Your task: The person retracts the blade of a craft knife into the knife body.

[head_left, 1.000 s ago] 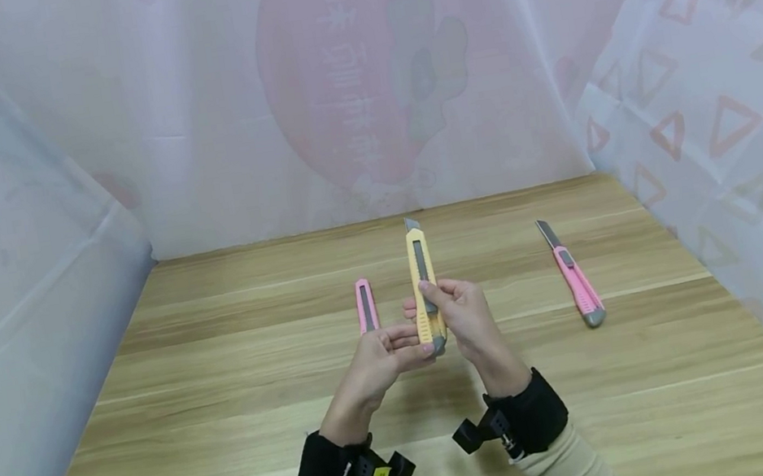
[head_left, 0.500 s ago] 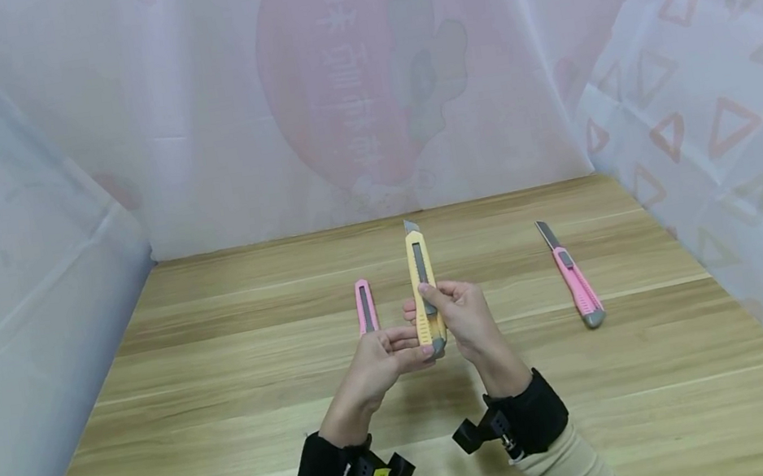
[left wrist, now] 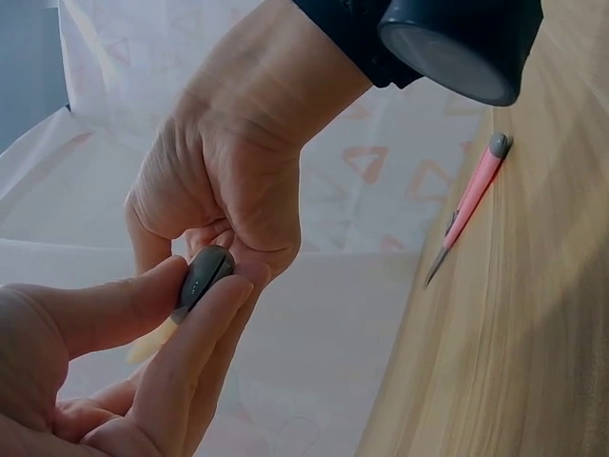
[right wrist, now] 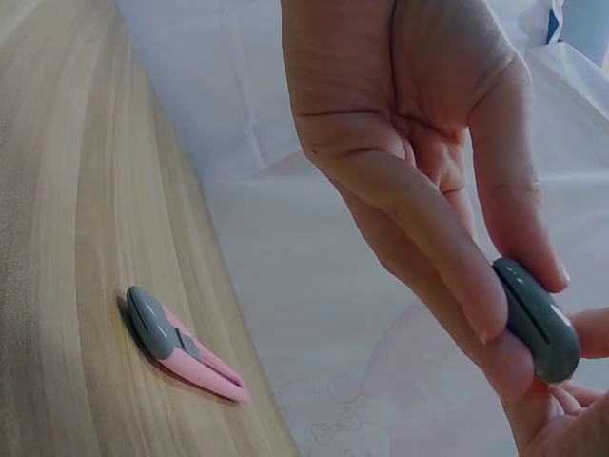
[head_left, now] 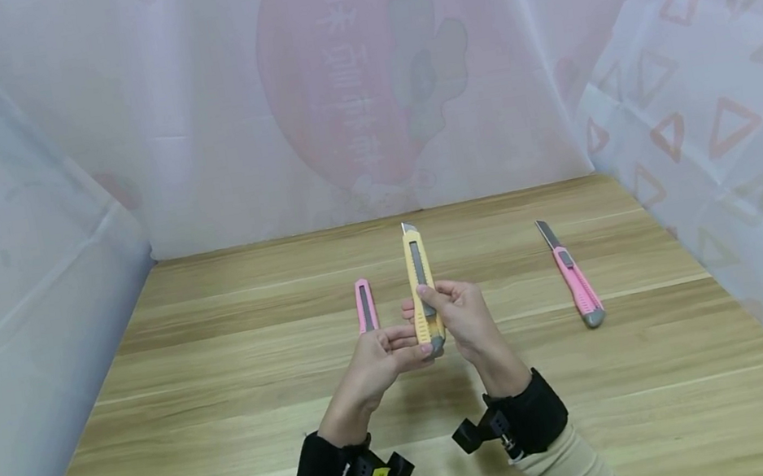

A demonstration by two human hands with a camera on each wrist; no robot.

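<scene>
Left hand [head_left: 378, 362] pinches the grey end cap of the yellow knife [head_left: 421, 281]; right hand [head_left: 463, 316] wraps its handle, thumb on the slider. The knife is held above the table [head_left: 227, 393], tip at 12 o'clock. One pink knife [head_left: 364, 305] lies at 10 o'clock, another [head_left: 575, 279] at 3 o'clock.

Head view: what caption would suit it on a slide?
Both hands, left hand and right hand, hold a yellow knife upright above the wooden table, two pink knives lying nearby.
</scene>
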